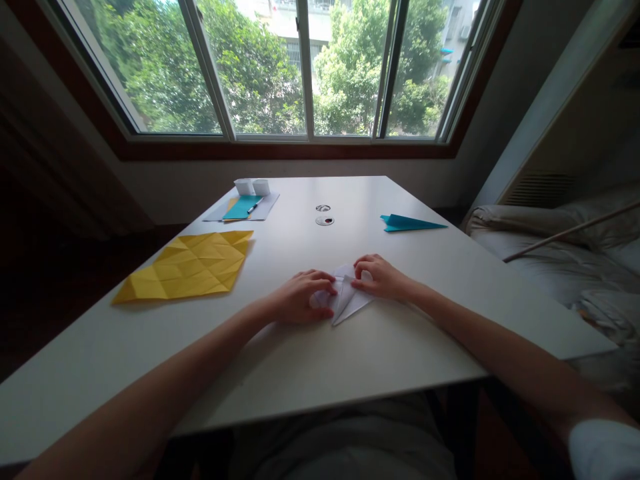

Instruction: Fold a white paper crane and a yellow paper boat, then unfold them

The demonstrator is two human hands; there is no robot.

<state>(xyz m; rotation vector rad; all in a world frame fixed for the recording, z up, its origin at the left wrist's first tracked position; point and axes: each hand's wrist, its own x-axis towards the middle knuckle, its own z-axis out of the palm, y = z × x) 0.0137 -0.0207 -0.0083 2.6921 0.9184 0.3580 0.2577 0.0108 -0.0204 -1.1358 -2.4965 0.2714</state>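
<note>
At the near middle of a white table (420, 353): one pair of bare hands, set either side of a white folded paper (349, 303), which lies between them with a narrow point toward the near edge. Left hand (304, 297): fingers bent over the paper's left part, thumb lower down and apart from the fingertips, both touching the sheet. Right hand (380, 277): fingers curled, thumb and fingertips close together at the paper's upper right; whether they pinch a layer is too small to tell. Right arm: one white sleeve (605, 445), near the elbow. To the left, near the table's side edge: one yellow sheet (203, 265), opened out, crossed with creases. To the right, beyond the right hand: one blue folded paper (410, 223), long and tapered, narrow end pointing right. Farther off, centre: two round fittings (325, 221) in the tabletop, one behind the other. Far left corner: one flat blue sheet (239, 208) over other papers, one pen (255, 205) lying at a slant on its right side, two small white boxes (253, 187) standing just behind. Beyond the table: one wide window (307, 139), brown-framed, green trees outside; at right, one pale covered seat (530, 243) with a thin stick (565, 238) across it.
</note>
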